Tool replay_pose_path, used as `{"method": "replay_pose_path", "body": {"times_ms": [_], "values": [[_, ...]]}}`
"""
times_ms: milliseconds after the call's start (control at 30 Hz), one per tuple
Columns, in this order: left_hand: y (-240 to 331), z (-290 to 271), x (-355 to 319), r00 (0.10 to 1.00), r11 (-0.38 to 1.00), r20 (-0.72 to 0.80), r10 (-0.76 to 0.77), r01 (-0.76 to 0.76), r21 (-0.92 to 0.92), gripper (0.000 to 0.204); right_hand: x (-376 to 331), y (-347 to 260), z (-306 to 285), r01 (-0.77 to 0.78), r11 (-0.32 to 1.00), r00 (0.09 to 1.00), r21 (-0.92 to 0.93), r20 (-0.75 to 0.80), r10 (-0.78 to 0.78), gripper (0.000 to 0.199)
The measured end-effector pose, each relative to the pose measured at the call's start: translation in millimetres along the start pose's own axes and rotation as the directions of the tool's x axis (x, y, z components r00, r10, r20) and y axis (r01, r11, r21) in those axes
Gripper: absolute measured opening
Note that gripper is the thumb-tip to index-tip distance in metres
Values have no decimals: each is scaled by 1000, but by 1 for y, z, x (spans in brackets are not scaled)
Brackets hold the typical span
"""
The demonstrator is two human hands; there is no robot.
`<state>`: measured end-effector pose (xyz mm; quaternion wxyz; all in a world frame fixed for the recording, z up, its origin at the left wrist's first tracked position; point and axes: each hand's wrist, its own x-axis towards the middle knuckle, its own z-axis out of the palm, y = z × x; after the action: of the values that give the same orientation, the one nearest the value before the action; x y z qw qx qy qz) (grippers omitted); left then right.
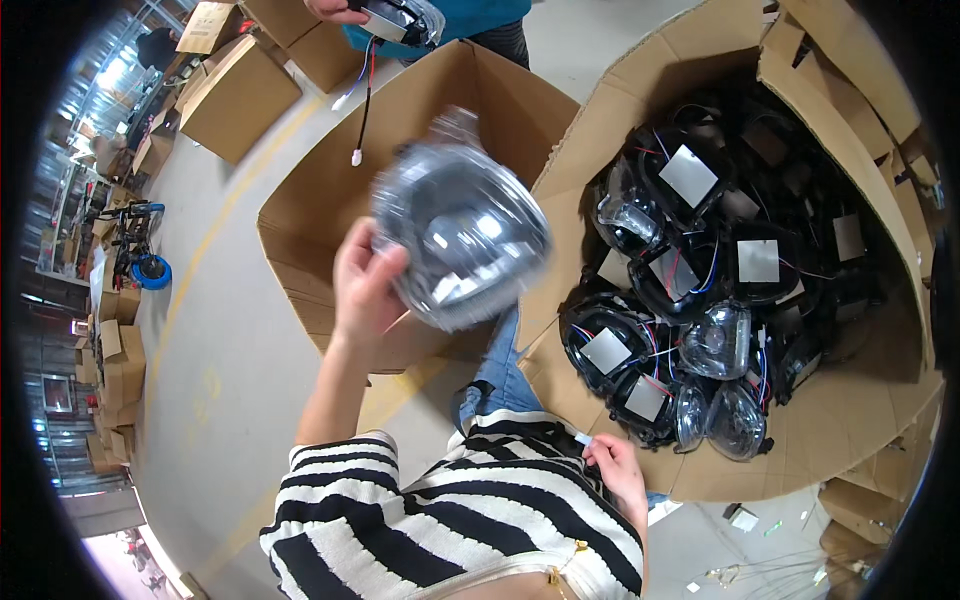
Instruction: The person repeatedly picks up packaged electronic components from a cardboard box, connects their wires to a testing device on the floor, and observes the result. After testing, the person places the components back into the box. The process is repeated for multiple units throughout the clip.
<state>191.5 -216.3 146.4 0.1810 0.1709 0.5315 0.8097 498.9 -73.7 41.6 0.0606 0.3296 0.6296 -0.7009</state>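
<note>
My left hand (368, 280) is closed on the edge of a headlight (465, 235) with a clear, rounded lens and dark inside, blurred by motion. It is held up over an open cardboard box (320, 240). Low at my right side, close to my striped top, my right hand (615, 468) pinches a small white piece (583, 438) whose exact kind I cannot make out. Beside it stands a large cardboard box (640, 480) piled with several similar headlights (715, 340), some lens up, others showing black backs, silvery square plates and thin wires.
Across the open box, another person's hand (338, 10) holds a headlight (402, 22) with hanging wires. Cardboard boxes (240, 98) and a small bike with a blue wheel (150, 271) are at the left. Small scraps (741, 517) lie on the floor at lower right.
</note>
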Motion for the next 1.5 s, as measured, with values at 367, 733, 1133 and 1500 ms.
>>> {"method": "replay_pose_path", "body": {"times_ms": [367, 733, 1133, 1500], "values": [[-138, -165, 100, 979, 74, -66, -192, 81, 994, 44, 8, 8, 3, -18, 1000, 1000, -18, -19, 18, 19], [-26, -56, 99, 821, 523, -47, 569, -318, 791, 59, 17, 15, 2, -18, 999, 998, -34, -54, 16, 19], [-18, 18, 131, 668, 471, -142, 731, -343, 813, 44, 11, 15, -6, 17, 998, 998, -56, -52, -20, 20], [12, -10, 22, 928, 894, 125, 352, -293, -339, 48, 11, 17, -11, 18, 996, 999, -83, -38, -21, 20]]}}
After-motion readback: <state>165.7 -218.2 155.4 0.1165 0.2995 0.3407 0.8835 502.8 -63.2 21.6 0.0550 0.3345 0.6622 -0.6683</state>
